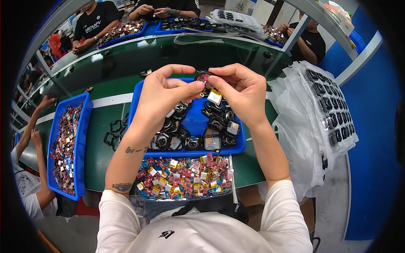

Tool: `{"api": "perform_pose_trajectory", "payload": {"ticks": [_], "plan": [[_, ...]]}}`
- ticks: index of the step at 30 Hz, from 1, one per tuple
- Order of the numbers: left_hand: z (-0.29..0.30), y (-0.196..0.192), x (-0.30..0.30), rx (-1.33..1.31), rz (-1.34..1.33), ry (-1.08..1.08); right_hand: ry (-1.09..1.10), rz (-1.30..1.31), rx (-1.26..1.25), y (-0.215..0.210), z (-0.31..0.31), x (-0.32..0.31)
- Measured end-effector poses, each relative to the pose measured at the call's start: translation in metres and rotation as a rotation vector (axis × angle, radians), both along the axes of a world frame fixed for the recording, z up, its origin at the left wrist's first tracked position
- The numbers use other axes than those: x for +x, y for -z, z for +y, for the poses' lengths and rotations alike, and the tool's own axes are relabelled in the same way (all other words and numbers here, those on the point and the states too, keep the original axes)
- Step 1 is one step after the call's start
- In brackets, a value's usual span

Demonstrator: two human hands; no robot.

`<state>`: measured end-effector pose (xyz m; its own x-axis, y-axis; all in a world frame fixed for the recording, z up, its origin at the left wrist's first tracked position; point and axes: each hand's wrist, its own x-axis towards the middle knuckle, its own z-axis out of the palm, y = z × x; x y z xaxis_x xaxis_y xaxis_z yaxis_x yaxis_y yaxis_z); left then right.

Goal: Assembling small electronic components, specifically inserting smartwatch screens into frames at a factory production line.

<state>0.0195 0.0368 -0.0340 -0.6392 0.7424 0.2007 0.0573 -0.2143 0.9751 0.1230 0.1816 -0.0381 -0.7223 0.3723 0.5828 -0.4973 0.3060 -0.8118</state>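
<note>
Both my hands are raised over a blue tray (pixel 195 116) and hold one small black watch case between them. Inside the watch case (pixel 204 76) a red circuit board shows. A silver battery with yellow tape (pixel 214 97) hangs from it below my fingers. My left hand (pixel 168 90) grips the left side with its thumb on the board; its index finger is stretched out behind. My right hand (pixel 242 90) pinches the right side, thumb pressed near the battery. Beneath, several black watch cases (pixel 194 142) lie in the tray.
Red circuit boards with batteries (pixel 185 177) are heaped close to my body. Black frames (pixel 114 131) lie left of the tray. A long blue bin (pixel 81 147) of parts stands farther left. Stacked plastic trays (pixel 333 101) rise at right. Co-workers sit across the green belt (pixel 114 71) and at left.
</note>
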Motion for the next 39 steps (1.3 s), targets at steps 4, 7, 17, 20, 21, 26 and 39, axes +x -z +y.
{"api": "perform_pose_trajectory", "payload": {"ticks": [4,7,17,20,21,26,39], "plan": [[0.003,0.0,0.004,0.019,0.004,-0.018,-0.019,0.005,-0.019,-0.001,0.0,0.0],[0.004,0.002,0.005,-0.014,0.102,-0.104,0.017,-0.077,0.057,-0.003,0.002,0.002],[0.002,0.002,-0.002,-0.222,0.241,0.011,-0.264,-0.416,-0.021,-0.01,0.027,0.005],[-0.003,-0.003,-0.007,-0.162,0.234,0.021,-0.243,-0.414,-0.078,-0.006,0.028,0.001],[-0.006,-0.006,-0.009,-0.118,0.239,0.02,-0.216,-0.382,-0.105,-0.004,0.033,-0.002],[-0.027,-0.025,-0.019,0.001,0.302,-0.097,0.164,-0.282,-0.265,0.031,0.099,-0.035],[-0.048,-0.038,-0.02,0.095,0.366,-0.177,1.352,-0.92,0.16,0.137,0.271,-0.045]]}}
